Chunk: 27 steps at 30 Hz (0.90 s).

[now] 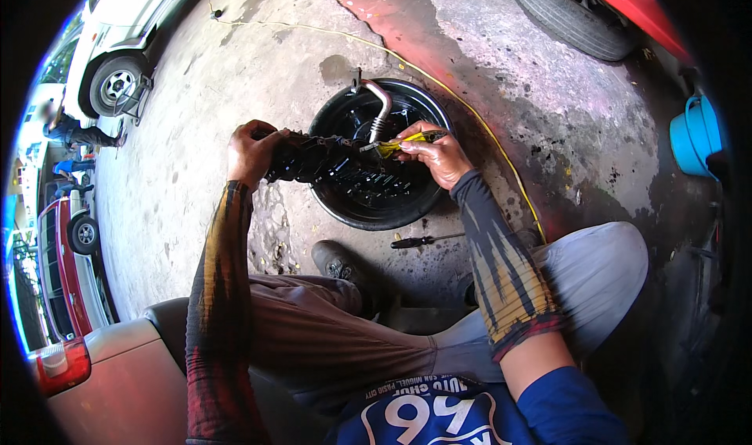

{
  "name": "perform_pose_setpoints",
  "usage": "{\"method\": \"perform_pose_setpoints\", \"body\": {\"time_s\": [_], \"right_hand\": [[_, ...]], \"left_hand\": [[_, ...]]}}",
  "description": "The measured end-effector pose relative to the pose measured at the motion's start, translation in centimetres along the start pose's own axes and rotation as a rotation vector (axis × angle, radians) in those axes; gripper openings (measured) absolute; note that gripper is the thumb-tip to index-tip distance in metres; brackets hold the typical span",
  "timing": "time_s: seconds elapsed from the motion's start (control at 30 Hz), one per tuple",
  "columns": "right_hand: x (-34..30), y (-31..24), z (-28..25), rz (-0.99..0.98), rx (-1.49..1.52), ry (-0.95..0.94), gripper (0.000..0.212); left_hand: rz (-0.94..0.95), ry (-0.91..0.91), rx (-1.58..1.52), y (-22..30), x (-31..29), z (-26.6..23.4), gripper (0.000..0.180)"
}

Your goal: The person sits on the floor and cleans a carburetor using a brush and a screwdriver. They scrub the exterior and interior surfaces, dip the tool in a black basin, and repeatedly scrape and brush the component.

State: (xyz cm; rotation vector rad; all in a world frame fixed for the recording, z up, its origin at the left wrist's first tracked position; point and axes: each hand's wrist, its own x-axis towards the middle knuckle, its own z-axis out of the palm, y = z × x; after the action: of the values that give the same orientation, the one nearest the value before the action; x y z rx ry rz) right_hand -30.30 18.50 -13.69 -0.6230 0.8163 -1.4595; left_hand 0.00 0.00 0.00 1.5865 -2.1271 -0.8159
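My left hand (252, 153) grips one end of a black, oily engine part (301, 157), which I hold over a round black basin (329, 202). My right hand (439, 157) is closed around a yellow-and-black handled tool (407, 142). Its tip meets the far end of the engine part; whether it is pliers I cannot tell. A bent silver metal pipe (381, 100) with a ribbed section and a flange rises beside the tool. Wet dark liquid glistens in the basin. On the ground nearer to me lies a screwdriver (413, 242) with a black handle.
A yellow cord (501, 135) runs across the stained concrete around the basin's right side. My shoe (337, 261) is just below the basin. A blue bucket (693, 135) stands at right, near a red car's tire (576, 18). Parked vehicles and people are at far left.
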Motion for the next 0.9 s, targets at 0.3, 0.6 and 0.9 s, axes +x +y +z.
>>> {"method": "perform_pose_setpoints", "body": {"time_s": [0.3,0.6,0.9], "right_hand": [[1.4,2.4,5.1,-0.017,0.300,0.480,0.014],[0.9,1.7,3.6,0.010,0.313,0.275,0.010],[1.5,-1.6,-0.6,0.144,0.029,-0.061,0.010]], "left_hand": [[-0.020,0.014,-0.023,0.1,-0.1,0.2,0.030],[-0.054,0.034,-0.041,0.0,-0.3,0.3,0.028],[-0.091,-0.037,-0.094,-0.6,-0.3,0.6,0.030]]}}
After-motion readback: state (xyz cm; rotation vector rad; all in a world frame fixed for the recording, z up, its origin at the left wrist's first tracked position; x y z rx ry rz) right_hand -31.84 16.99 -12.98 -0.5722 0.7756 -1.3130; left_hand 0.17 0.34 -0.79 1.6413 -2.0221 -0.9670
